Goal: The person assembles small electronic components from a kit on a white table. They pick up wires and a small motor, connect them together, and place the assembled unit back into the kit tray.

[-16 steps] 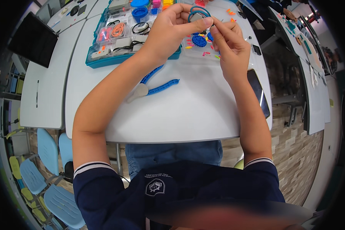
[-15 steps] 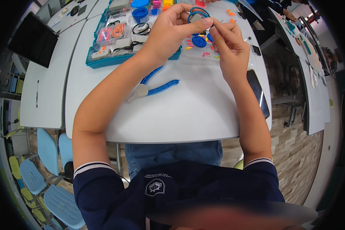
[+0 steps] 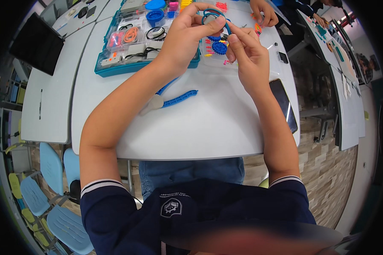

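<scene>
Over the far part of the table, my left hand (image 3: 178, 42) is closed, thumb pressed against fingers, on a looped teal cable (image 3: 228, 29). A small light-coloured piece shows inside the loop; its kind I cannot make out. Beside it, my right hand (image 3: 252, 61) pinches the cable's hanging part between thumb and fingers. Just beneath the hands lie blue toothed gears (image 3: 219, 48) and small pink and yellow pegs (image 3: 208, 55) on a clear plastic tray. Blue-handled pliers (image 3: 179, 98) rest on the table near my left forearm, their far handle partly hidden by it.
A teal-edged parts case (image 3: 147, 69) with cables, bands and blue round pieces stands at the far left. To the right of my right forearm lies a dark phone (image 3: 284, 102). Another person's hand (image 3: 264, 12) reaches in at the far right, near orange pieces. A black monitor (image 3: 37, 43) stands left.
My hands and the cable have shifted slightly left. The cable now arcs down to my right fingers. The other person's hand has come further into view at the far right.
</scene>
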Demonstrator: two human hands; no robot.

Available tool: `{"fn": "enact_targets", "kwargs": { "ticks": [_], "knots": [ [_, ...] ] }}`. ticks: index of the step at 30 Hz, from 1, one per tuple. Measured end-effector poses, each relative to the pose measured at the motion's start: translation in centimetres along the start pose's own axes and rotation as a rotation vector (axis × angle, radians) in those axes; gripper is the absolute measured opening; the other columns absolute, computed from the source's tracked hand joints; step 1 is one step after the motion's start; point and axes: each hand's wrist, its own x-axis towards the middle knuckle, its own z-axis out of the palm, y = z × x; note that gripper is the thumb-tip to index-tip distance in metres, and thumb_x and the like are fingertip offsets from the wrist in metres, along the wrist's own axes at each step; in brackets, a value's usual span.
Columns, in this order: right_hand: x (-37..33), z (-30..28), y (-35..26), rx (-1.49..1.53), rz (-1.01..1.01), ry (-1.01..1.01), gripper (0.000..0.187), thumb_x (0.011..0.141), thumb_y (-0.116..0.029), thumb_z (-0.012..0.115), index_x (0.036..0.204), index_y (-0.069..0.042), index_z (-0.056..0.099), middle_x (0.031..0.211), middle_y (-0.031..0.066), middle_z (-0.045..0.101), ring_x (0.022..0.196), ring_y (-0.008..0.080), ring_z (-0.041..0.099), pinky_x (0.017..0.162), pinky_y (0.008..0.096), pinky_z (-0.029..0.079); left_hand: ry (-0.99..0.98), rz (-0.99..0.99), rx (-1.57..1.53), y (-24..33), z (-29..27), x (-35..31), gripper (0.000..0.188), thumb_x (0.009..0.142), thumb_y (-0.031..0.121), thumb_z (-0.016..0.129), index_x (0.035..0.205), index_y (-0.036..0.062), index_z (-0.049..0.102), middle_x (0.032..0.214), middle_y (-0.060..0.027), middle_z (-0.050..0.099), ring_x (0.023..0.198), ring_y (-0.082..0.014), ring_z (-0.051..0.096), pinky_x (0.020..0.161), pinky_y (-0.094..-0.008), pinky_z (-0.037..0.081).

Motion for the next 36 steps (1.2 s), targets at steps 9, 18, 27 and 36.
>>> {"fn": "enact_targets", "kwargs": {
  "ticks": [9,18,27,36],
  "knots": [
    [-0.4,0.5,0.3,0.026,0.057,0.017,0.029,0.096,-0.01,0.055,0.124,-0.005,0.061,0.085,0.0003,0.042,0.06,0.0056,0.046,0.052,0.0212,0.038,0.02,-0.004,-0.01,-0.2,-0.3,-0.2,0.035,0.09,0.028,0.066,0.113,0.0039,0.056,0.103,-0.004,0.059,0.1,-0.0157,0.055,0.093,-0.0305,0.039],
    [-0.9,1.1,0.3,0.003,0.086,0.073,0.033,0.092,-0.012,0.062,0.123,-0.003,0.062,0.074,-0.0027,0.043,0.056,0.0041,0.042,0.048,0.02,0.033,0.035,-0.076,-0.165,-0.6,0.1,-0.3,0.034,0.087,0.028,0.069,0.109,0.0045,0.057,0.096,-0.0021,0.059,0.097,-0.013,0.052,0.089,-0.0294,0.038],
    [-1.4,1.6,0.4,-0.112,-0.046,0.217,0.029,0.086,-0.008,0.07,0.113,-0.001,0.067,0.071,-0.003,0.048,0.06,0.003,0.038,0.052,0.0191,0.03,0.021,-0.235,-0.382,-0.3,1.1,-1.5,0.021,0.091,0.021,0.063,0.108,0.0104,0.056,0.101,0.001,0.06,0.098,-0.0111,0.053,0.095,-0.0305,0.037],
    [-1.6,1.6,-0.3,-0.134,-0.087,0.266,0.03,0.084,-0.005,0.071,0.113,-0.001,0.067,0.077,-0.0021,0.055,0.061,0.002,0.038,0.052,0.0179,0.03,-0.023,-0.24,-0.519,0.3,1.9,-2.4,0.017,0.09,0.016,0.063,0.105,0.014,0.055,0.096,0.0073,0.06,0.095,-0.0087,0.054,0.098,-0.031,0.036]
  ]
}}
